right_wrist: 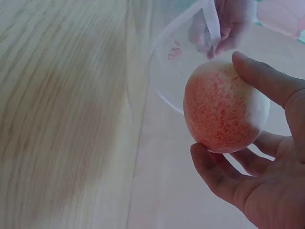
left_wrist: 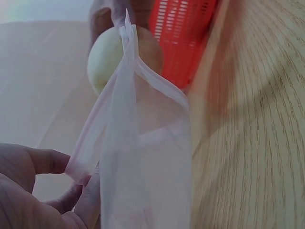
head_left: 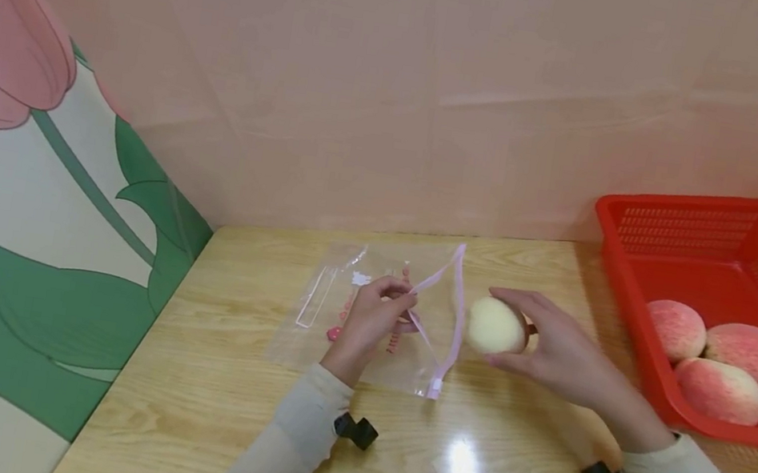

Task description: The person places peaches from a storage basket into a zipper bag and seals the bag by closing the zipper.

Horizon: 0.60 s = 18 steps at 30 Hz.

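Observation:
My left hand (head_left: 376, 319) pinches one side of the mouth of a clear zip bag (head_left: 319, 301), whose pink-edged opening gapes to the right. The bag has red and white print and a small white slider at its near corner. In the left wrist view, thumb and fingers grip the bag's edge (left_wrist: 78, 174). My right hand (head_left: 555, 349) holds a peach (head_left: 495, 327) just right of the bag's mouth. Its pale side shows in the head view; the right wrist view shows its red-speckled side, with thumb and fingers around it.
At the right stands a red plastic basket (head_left: 690, 272) with several peaches (head_left: 721, 390) in it. A pinkish covered wall (head_left: 368, 106) rises behind the wooden table (head_left: 207, 374). On the left is a panel painted with a tulip (head_left: 102, 189).

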{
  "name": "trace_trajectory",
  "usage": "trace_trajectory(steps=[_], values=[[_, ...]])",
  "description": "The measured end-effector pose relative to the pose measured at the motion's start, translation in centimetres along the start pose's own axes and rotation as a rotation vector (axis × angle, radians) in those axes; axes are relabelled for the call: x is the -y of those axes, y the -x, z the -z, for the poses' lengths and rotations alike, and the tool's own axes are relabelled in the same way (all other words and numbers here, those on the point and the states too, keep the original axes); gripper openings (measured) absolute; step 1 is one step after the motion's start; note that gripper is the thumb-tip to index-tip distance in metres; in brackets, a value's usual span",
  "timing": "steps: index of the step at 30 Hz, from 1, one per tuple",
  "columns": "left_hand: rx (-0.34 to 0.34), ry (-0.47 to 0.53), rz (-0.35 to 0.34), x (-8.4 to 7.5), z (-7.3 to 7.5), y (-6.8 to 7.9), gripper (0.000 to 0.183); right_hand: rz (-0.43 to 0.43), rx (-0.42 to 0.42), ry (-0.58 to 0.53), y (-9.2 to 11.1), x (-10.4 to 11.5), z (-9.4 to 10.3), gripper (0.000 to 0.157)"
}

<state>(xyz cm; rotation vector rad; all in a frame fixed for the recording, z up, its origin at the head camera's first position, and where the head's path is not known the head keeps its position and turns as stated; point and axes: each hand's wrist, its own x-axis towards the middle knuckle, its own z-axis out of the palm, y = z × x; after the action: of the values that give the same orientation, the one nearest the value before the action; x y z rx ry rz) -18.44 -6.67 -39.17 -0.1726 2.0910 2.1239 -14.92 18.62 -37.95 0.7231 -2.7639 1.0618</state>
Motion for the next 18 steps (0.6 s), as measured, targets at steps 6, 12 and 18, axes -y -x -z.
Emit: trace_trajectory(steps=[6,12,18], values=[[0.004,0.008,-0.008,-0.2,0.0,0.2,0.021,-0.054,0.022,-0.060,-1.0,0.6,-0.9,0.082],[0.008,0.030,-0.025,-0.4,-0.1,0.4,0.021,-0.065,0.013,-0.081,-1.7,1.0,-1.7,0.075],[0.013,0.045,-0.030,-0.6,-0.2,0.5,0.022,-0.034,0.005,-0.063,-2.6,1.6,-2.6,0.075]])
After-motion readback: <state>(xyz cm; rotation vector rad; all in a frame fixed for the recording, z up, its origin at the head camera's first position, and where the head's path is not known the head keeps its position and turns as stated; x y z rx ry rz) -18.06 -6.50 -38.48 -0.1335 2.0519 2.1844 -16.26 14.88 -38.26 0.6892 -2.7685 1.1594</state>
